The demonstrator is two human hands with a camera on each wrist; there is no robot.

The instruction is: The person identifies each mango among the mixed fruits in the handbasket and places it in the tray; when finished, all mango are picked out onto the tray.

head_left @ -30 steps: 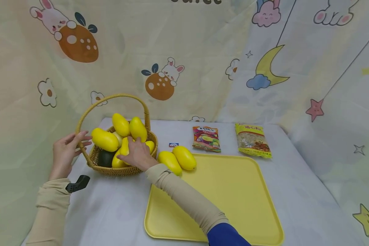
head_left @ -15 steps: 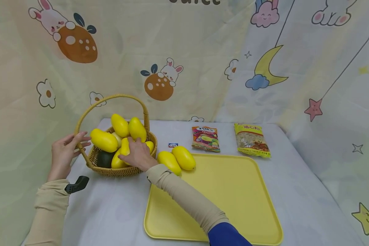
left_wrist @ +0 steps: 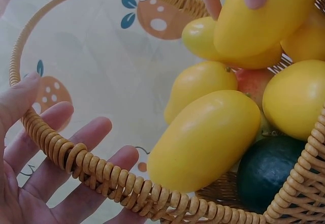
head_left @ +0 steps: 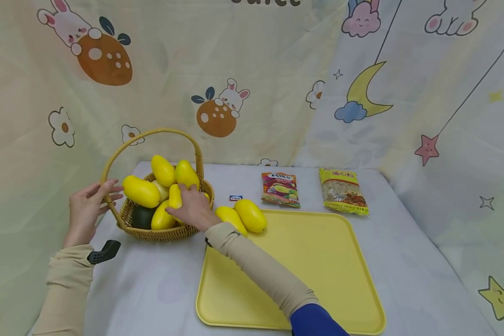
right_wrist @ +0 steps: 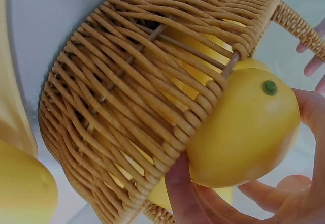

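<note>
Head view shows the right hand (head_left: 194,208) reaching into the wicker basket (head_left: 161,232), its fingers and thumb curled around a yellow mango (head_left: 175,198) that sits at the basket's rim among other mangoes. From the right wrist, that fruit presses against the woven wall. The left hand (head_left: 85,210) lies with straight, spread fingers against the base of the basket handle (head_left: 151,134), gripping nothing. Two more mangoes (head_left: 243,217) rest on the far left corner of the yellow tray (head_left: 319,261) on the worktop (head_left: 151,289). Two snack packets (head_left: 281,189) lie behind the tray.
</note>
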